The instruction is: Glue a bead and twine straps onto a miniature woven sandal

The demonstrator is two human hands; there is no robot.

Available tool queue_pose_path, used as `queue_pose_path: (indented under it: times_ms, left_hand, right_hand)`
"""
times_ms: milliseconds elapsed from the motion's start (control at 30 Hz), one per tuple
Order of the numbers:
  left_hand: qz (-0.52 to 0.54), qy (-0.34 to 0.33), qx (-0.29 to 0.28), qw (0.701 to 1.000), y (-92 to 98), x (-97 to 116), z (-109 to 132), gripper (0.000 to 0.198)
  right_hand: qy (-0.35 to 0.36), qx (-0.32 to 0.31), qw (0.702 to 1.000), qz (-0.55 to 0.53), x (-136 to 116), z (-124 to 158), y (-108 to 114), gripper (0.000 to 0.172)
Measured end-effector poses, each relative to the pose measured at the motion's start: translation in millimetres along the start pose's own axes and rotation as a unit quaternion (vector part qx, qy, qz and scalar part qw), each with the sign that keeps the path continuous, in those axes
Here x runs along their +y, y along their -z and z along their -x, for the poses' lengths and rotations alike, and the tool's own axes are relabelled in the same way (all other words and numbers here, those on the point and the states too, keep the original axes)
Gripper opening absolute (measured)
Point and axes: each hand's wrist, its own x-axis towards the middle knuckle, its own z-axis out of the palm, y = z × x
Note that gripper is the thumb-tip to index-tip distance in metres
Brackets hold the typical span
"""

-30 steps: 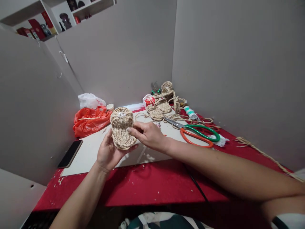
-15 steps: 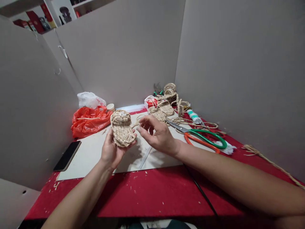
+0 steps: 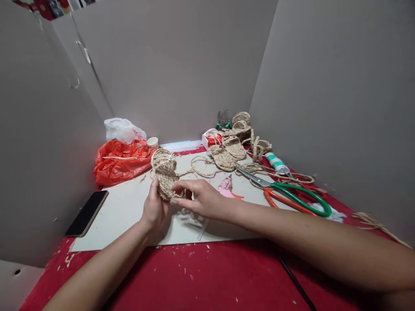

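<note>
My left hand (image 3: 155,207) holds a small woven straw slipper (image 3: 165,172) up over the white board (image 3: 119,220), its fingers wrapped behind it. The slipper has a band with a shiny white decoration near its top. At the slipper's lower right edge, my right hand (image 3: 199,198) pinches with thumb and forefinger. Whether a loose strand lies in that pinch, I cannot tell. A straw cord (image 3: 202,175) runs from beside the slipper to the right. Below my right hand lies a whitish, blurred thing (image 3: 189,218), partly hidden.
Large scissors (image 3: 287,192) with green and orange handles lie at right, near a pink glue gun (image 3: 225,186). Other straw slippers (image 3: 223,156) and cord are heaped behind. A phone (image 3: 87,214), a red plastic bag (image 3: 121,164) and a paper cup (image 3: 152,142) are at left.
My right hand has moved left and down onto the slipper's lower edge. The slipper has turned slightly. The camera has tilted down and left, and the glue gun now shows.
</note>
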Motion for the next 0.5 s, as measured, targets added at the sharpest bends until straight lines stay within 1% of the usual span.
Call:
queue_pose_path:
  times_ms: [100,233,433,500]
  left_hand:
    - [-0.011,-0.006,0.011,1.0,13.7,-8.5,-7.2,0.034]
    - [0.006,0.001,0.012,1.0,26.0,-16.5,-14.2,0.037]
    - [0.009,0.044,-0.015,0.999,37.6,-22.6,-16.9,0.038]
    - [0.005,0.071,-0.02,0.997,42.3,-22.9,-16.9,0.037]
  right_hand:
    - [-0.024,-0.001,0.999,-0.043,4.3,-7.3,-10.5,0.01]
    - [-0.038,-0.02,0.995,-0.085,9.0,-14.4,-20.7,0.014]
    - [-0.095,-0.054,0.99,-0.091,12.3,-20.8,-20.7,0.015]
    - [-0.107,-0.067,0.988,-0.091,12.7,-22.1,-18.9,0.016]
